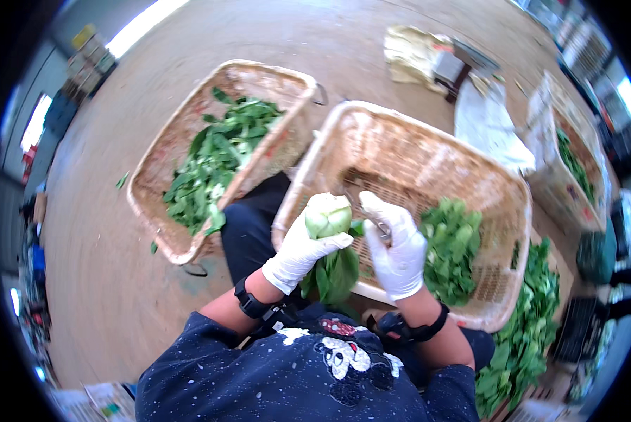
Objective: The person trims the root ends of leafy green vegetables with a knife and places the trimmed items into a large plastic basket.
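Observation:
My left hand point(300, 257), in a white glove, is closed round a head of bok choy point(328, 216). Its pale cut base points up, and its dark green leaves hang below the hand. Just to the right, my white-gloved right hand point(398, 253) is raised with its fingers bent. A small greyish thing shows between its thumb and fingers, too little visible to name. Both hands are above the near left part of a large tan plastic basket point(428, 137). Inside that basket, on its right side, lies a bunch of bok choy point(452, 246).
At the left stands a second basket point(162, 141) with loose green leaves point(220, 151). A heap of bok choy point(523, 344) lies along the right. Farther right is another basket point(558, 176) holding greens. Sacks point(484, 119) lie on the concrete floor point(90, 281) at the back.

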The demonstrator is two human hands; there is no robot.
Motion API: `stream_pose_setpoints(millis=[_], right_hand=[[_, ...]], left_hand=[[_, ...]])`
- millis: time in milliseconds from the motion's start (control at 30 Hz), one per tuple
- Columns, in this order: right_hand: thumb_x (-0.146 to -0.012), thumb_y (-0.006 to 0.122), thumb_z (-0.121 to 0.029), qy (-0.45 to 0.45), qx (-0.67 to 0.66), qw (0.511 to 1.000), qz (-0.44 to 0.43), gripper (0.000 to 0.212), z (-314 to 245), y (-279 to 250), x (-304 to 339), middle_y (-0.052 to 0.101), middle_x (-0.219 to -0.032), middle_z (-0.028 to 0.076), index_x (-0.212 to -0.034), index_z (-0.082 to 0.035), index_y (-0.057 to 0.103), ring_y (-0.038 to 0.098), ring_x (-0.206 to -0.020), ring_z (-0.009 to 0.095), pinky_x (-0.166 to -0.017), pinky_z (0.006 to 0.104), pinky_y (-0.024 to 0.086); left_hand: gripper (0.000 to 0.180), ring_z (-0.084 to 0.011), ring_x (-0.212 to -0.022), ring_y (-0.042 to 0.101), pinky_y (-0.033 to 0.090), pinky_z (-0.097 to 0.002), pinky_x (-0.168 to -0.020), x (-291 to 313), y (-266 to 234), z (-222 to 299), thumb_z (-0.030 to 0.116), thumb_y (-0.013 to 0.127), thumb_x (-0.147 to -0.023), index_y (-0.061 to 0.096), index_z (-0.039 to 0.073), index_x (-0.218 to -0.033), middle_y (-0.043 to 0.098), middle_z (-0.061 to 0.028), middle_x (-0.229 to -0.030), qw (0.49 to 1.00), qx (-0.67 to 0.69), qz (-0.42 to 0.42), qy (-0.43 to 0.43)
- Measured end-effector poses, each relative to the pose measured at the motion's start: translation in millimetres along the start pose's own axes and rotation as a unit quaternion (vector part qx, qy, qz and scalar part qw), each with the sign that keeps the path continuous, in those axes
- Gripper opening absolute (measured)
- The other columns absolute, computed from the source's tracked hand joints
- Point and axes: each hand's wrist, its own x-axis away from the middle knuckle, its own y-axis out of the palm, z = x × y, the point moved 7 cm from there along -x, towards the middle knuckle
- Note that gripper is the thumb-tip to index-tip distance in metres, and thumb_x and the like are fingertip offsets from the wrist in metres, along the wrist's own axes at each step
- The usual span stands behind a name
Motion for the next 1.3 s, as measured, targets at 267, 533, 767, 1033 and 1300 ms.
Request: stream_pose_setpoints(millis=[267,533,767,1033,1300], right_hand=[[-0.065,0.069,-0.011,-0.293,0.195,0.927,-0.129,0.060,-67,96,-53,0.049,-0.066,-0.001,-0.124,-0.022,0.062,0.052,-0.058,0.017,-0.052,0.0317,0.043],[-0.077,0.059,-0.012,-0.423,0.129,0.884,-0.152,0.024,-92,182,-83,0.048,-0.064,-0.001,-0.099,-0.016,0.065,0.053,-0.056,0.016,-0.050,0.0315,0.045],[-0.089,0.066,-0.037,0.272,-0.189,0.880,-0.339,0.034,-7,257,-100,0.065,-0.076,0.002,-0.108,-0.009,0.065,0.058,-0.063,0.010,-0.059,0.0277,0.049],[-0.079,0.076,-0.004,0.305,-0.531,0.729,-0.305,0.057,-29,203,-9,0.058,-0.121,0.007,-0.130,-0.001,0.049,0.058,-0.107,0.014,-0.095,0.0298,0.048],[-0.081,0.075,-0.024,0.321,-0.528,0.683,-0.390,0.045,-6,127,25,0.065,-0.110,0.008,-0.117,-0.002,0.061,0.062,-0.098,0.015,-0.089,0.0312,0.049]], left_hand=[[0.063,-0.0152,-0.103,0.061,0.051,-0.0307,-0.089,32,-84,69,0.010,0.083,-0.071,0.048,0.005,-0.123,0.063,-0.0060,-0.113,0.935,-0.289,0.090,0.186],[0.059,-0.0146,-0.099,0.061,0.051,-0.0316,-0.086,79,-115,131,0.016,0.086,-0.068,0.054,0.002,-0.116,0.063,-0.0072,-0.108,0.694,-0.595,0.260,0.310],[0.056,-0.0153,-0.114,0.051,0.041,-0.0321,-0.099,79,-179,109,0.030,0.070,-0.085,0.044,0.004,-0.128,0.053,-0.0084,-0.125,0.922,-0.115,0.278,0.242],[0.039,-0.0140,-0.100,0.055,0.044,-0.0287,-0.089,63,-133,94,0.030,0.052,-0.099,0.051,-0.001,-0.124,0.059,-0.0079,-0.110,0.926,-0.285,0.163,0.186],[0.040,-0.0040,-0.068,0.046,0.038,-0.0179,-0.058,31,-109,52,0.040,0.049,-0.098,0.062,0.006,-0.115,0.055,0.0045,-0.084,0.970,-0.222,0.016,0.097]])
